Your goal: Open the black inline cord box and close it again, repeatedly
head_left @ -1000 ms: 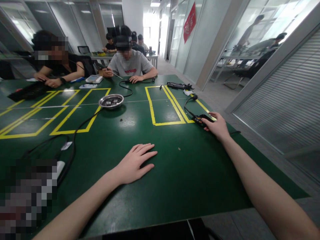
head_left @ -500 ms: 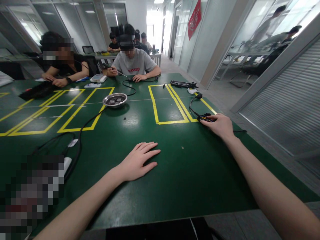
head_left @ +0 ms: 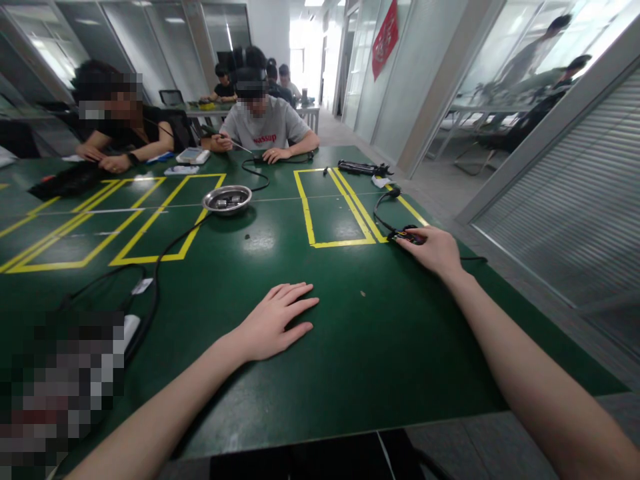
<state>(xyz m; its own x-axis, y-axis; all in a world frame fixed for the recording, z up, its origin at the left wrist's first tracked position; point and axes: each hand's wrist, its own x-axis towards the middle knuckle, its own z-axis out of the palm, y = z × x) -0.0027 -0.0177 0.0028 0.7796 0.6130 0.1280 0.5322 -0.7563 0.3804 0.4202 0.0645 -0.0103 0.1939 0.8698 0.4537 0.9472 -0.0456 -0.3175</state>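
My left hand (head_left: 275, 323) lies palm down on the green table (head_left: 350, 380), fingers apart, holding nothing. At the right, my right hand (head_left: 436, 252) has its fingers and thumb around a small black device (head_left: 411, 233) with orange marks, which rests on the table. My fingers cover part of the device, so its exact kind is unclear. A black cable (head_left: 379, 212) with a round black end (head_left: 395, 191) lies just beyond it.
A steel bowl (head_left: 205, 202) holds small metal parts. Yellow tape (head_left: 345, 244) marks rectangles. A folded black tripod (head_left: 363, 168) lies at the far right edge. Black cables (head_left: 159, 267) cross the left side, near a blurred patch. Two people sit across the table, one holding a thin tool.
The camera view has swung slightly. My right hand has shifted its fingers over the black device and now covers more of it. My left hand stays flat in place.
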